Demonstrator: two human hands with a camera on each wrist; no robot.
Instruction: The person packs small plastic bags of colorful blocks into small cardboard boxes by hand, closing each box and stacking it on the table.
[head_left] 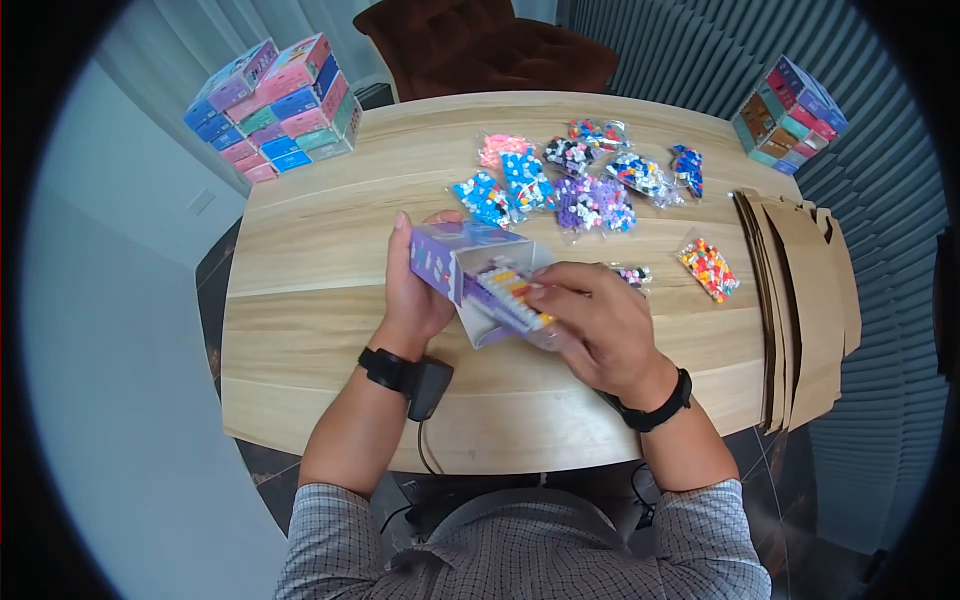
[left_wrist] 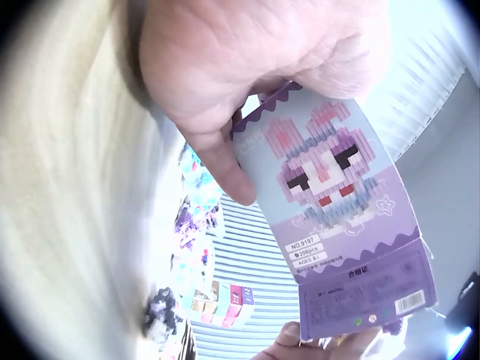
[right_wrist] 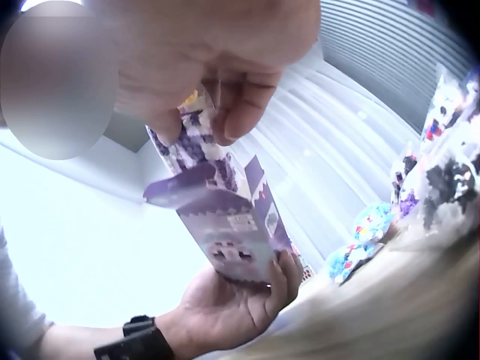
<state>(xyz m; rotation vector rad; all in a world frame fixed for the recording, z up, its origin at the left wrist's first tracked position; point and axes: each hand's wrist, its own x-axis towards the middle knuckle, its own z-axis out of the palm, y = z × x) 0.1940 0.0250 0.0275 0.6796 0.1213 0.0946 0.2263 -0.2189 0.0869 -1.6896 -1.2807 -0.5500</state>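
Note:
My left hand [head_left: 412, 300] grips a small purple box [head_left: 434, 264] over the middle of the table. In the left wrist view the box front [left_wrist: 326, 169] carries a picture of a pixel-style rabbit, and an end flap [left_wrist: 367, 292] hangs folded out. Between the thumb and fingers of my right hand [head_left: 615, 330] is a clear bag of purple, white and yellow bricks [head_left: 508, 292], pinched right at the box's open end. The right wrist view shows the bag [right_wrist: 196, 146] partly inside the box, its lower part hidden by the walls.
Several bags of coloured bricks [head_left: 595, 205] lie beyond the box, with a red-and-yellow one [head_left: 710, 270] further right. Stacked boxes stand at the back left [head_left: 285, 110] and back right [head_left: 790, 115]. Flat brown paper bags [head_left: 800, 310] lie along the right edge.

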